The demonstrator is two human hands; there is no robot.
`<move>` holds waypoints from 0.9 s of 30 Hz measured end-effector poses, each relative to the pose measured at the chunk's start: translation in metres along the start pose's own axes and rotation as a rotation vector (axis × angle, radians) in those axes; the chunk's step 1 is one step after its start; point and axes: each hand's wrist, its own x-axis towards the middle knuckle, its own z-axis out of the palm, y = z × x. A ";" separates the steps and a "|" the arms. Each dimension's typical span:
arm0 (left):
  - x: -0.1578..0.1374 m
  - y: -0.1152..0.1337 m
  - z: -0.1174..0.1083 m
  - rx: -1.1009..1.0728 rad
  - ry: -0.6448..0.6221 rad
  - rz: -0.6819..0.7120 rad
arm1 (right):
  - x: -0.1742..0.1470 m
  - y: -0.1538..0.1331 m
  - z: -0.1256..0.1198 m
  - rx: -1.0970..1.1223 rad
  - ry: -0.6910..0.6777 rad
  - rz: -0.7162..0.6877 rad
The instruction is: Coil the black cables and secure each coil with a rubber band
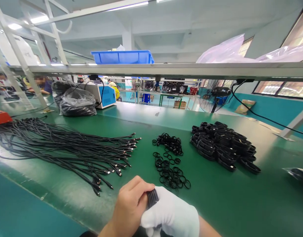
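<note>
A coiled black cable (152, 197) sits between my two hands near the front edge of the bench. My bare left hand (131, 204) is closed on the coil from the left, thumb near its top. From the right, my right hand (169, 212), in a white glove, wraps round the same coil; its lower part is hidden by the fingers. Just beyond my hands lie small black rings (169, 172) in a loose spread, with a denser heap of rings (169, 143) behind. Straight black cables (79, 144) with metal plugs are laid out on the left.
Coiled cables (223, 144) are piled at the right on the green bench (141, 126). A black plastic-wrapped bundle (77, 100) and a blue-white machine (104, 93) stand at the back left. Overhead, a shelf (171, 69) carries a blue bin (123, 57). A fan (213, 95) stands behind.
</note>
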 end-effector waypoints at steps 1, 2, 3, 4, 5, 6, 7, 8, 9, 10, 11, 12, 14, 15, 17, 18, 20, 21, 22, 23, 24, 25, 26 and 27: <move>0.002 0.001 -0.002 -0.001 -0.026 -0.039 | 0.000 0.000 -0.001 0.016 0.006 0.000; 0.004 0.002 -0.004 -0.006 -0.056 -0.088 | -0.001 -0.001 -0.001 0.035 0.006 -0.002; 0.006 0.003 -0.007 -0.015 -0.092 -0.139 | -0.001 -0.002 -0.001 0.050 0.000 -0.010; 0.008 0.004 -0.010 -0.027 -0.131 -0.184 | -0.002 -0.003 -0.001 0.057 -0.005 -0.015; 0.008 0.004 -0.013 -0.037 -0.173 -0.213 | -0.003 -0.004 -0.001 0.057 -0.006 -0.015; 0.008 0.004 -0.015 -0.043 -0.215 -0.224 | -0.004 -0.004 -0.001 0.048 -0.006 -0.010; 0.007 0.004 -0.016 -0.041 -0.248 -0.217 | -0.004 -0.004 -0.001 0.034 -0.003 -0.002; 0.006 0.004 -0.016 -0.031 -0.271 -0.202 | -0.004 -0.004 -0.001 0.020 -0.001 0.002; 0.005 0.004 -0.015 -0.012 -0.277 -0.182 | -0.003 -0.003 -0.001 0.014 -0.001 0.002; 0.004 0.004 -0.014 0.013 -0.270 -0.160 | -0.003 -0.003 -0.002 0.017 -0.009 -0.003; 0.003 0.005 -0.012 0.040 -0.258 -0.136 | -0.002 -0.002 -0.002 0.029 -0.022 -0.013; 0.002 0.006 -0.011 0.070 -0.246 -0.117 | -0.002 -0.001 -0.002 0.044 -0.034 -0.024; 0.003 0.008 -0.008 0.118 -0.243 -0.096 | -0.001 -0.001 -0.003 0.070 -0.051 -0.040; 0.003 0.009 -0.007 0.131 -0.252 -0.098 | -0.001 -0.001 -0.003 0.075 -0.050 -0.047; 0.005 0.010 -0.008 0.129 -0.285 -0.131 | -0.001 -0.001 -0.002 0.074 -0.028 -0.057; 0.006 0.009 -0.008 0.114 -0.306 -0.158 | -0.001 0.000 -0.002 0.070 -0.011 -0.060; 0.012 0.005 -0.012 0.058 -0.358 -0.211 | -0.001 0.001 -0.003 0.070 0.025 -0.071; 0.016 0.003 -0.014 0.028 -0.385 -0.235 | 0.000 0.001 -0.004 0.077 0.038 -0.077; 0.021 0.001 -0.017 0.006 -0.400 -0.256 | 0.000 0.001 -0.006 0.092 0.055 -0.086; 0.026 0.001 -0.020 0.003 -0.385 -0.274 | 0.000 0.002 -0.009 0.114 0.073 -0.090; 0.030 0.003 -0.023 0.020 -0.336 -0.282 | 0.001 0.001 -0.011 0.140 0.097 -0.090; 0.033 0.007 -0.025 0.050 -0.272 -0.274 | 0.000 0.001 -0.014 0.159 0.124 -0.090; 0.033 0.013 -0.027 0.072 -0.215 -0.245 | 0.000 0.000 -0.017 0.169 0.145 -0.092; 0.029 0.021 -0.028 0.074 -0.171 -0.206 | 0.000 0.000 -0.018 0.162 0.161 -0.103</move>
